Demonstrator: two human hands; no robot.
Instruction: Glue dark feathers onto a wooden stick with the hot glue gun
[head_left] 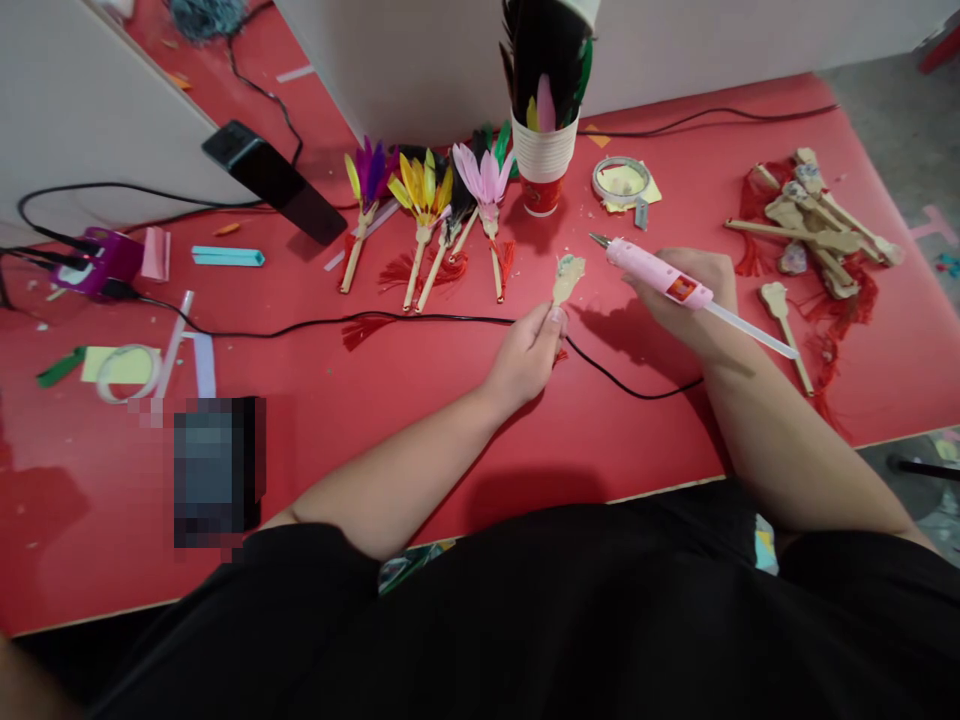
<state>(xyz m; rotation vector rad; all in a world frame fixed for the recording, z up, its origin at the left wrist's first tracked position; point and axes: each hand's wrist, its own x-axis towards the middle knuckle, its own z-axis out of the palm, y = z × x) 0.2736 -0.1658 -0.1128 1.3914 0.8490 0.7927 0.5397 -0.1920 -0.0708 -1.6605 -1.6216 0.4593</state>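
Observation:
My left hand [521,358] is closed round the handle of a small flat wooden paddle [568,282], its wide head pointing up and carrying a pale, partly greenish patch. A bit of red tassel shows below that hand. In my right hand [701,285] is a pink hot glue gun [649,268], with a translucent glue stick [754,332] jutting from its back. The gun's metal nozzle points left, a short way right of the paddle head and apart from it. Beyond the left hand lie several feathered paddles [422,215] with red tassels.
Stacked paper cups [544,160] holding feathers stand at the back. A tape roll [621,182] lies beside them. Wooden paddles [817,225] are heaped at the right. A black cord [300,330] crosses the red table from a purple power strip [97,265]. A phone-like black device [274,180] leans at left.

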